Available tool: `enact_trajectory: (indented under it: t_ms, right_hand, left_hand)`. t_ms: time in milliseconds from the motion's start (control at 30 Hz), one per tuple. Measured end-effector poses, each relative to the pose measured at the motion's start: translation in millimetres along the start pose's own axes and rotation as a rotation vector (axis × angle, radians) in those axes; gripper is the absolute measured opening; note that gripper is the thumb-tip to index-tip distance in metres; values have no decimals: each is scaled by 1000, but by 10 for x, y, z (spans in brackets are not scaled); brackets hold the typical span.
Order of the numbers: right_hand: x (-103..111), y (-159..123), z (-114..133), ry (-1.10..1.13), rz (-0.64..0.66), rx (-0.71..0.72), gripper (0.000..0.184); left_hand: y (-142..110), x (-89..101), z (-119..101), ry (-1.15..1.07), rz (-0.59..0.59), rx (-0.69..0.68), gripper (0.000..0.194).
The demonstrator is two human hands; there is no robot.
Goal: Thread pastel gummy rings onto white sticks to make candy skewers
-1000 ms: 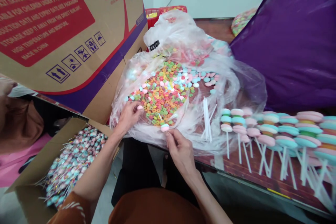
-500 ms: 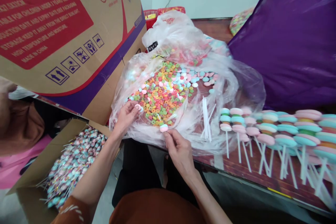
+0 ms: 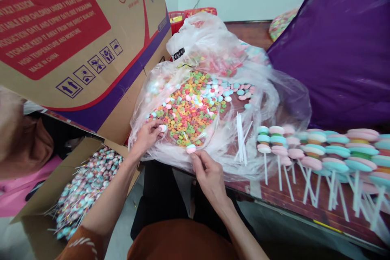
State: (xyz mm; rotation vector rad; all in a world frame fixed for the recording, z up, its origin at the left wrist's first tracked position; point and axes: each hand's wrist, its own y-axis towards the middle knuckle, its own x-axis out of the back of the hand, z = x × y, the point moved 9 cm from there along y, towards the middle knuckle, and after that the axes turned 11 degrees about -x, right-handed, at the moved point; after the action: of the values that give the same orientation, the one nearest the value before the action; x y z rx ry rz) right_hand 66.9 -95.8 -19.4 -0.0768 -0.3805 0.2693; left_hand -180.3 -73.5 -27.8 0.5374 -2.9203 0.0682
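My left hand [image 3: 148, 135] is closed, with a small pale candy disc [image 3: 163, 128] pinched between thumb and fingertips at the left edge of the candy heap. My right hand [image 3: 210, 172] is closed too, its thumb and fingers gripping a partly threaded candy lollipop [image 3: 191, 148]. Pink and blue discs and a greenish ring sit on its stick, whose white tip pokes out above them. Just beyond both hands spread many colourful ring candies [image 3: 191, 109], mixed with pink, white and blue discs [image 3: 240, 91], on a clear plastic bag [image 3: 210, 40].
Loose white sticks [image 3: 240, 142] lie right of the heap. Stacked lollipops [image 3: 332, 152] line the table's right front edge. A printed carton [image 3: 122, 77] stands left, above an open box [image 3: 24, 211] of finished lollipops. A purple bag [image 3: 341, 57] fills the right back. Someone's arm shows at far left.
The candy disc in my left fingers has turned slightly, its ring-like face no longer showing. My right hand holds the lollipop in nearly the same spot. The whole view has shifted slightly.
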Motion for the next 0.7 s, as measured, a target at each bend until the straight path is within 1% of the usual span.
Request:
enact_trajectory:
  t_ms: [133, 233, 333, 400, 467, 567, 700]
  right_hand:
    - [2, -3, -12, -4, -9, -5, 30]
    - [-1, -1, -21, 9, -5, -5, 31]
    - [3, 6, -41, 51, 5, -12, 31]
    - [0, 10, -51, 95, 22, -18, 30]
    - [-3, 9, -44, 136, 38, -18, 30]
    - [4, -7, 0, 188, 54, -25, 31]
    - [-4, -57, 111, 244, 115, -35, 32]
  left_hand:
    - [36, -78, -80, 153, 136, -79, 24]
    - [2, -116, -126, 184, 170, -149, 24]
    - [-75, -69, -184, 183, 98, -192, 23]
    - [-136, -19, -263, 144, 20, -219, 24]
    - [-191, -4, -355, 82, -32, -238, 28]
    - [-236, -94, -416, -55, -31, -209, 39]
    - [-262, -285, -295, -250, -12, -81, 49]
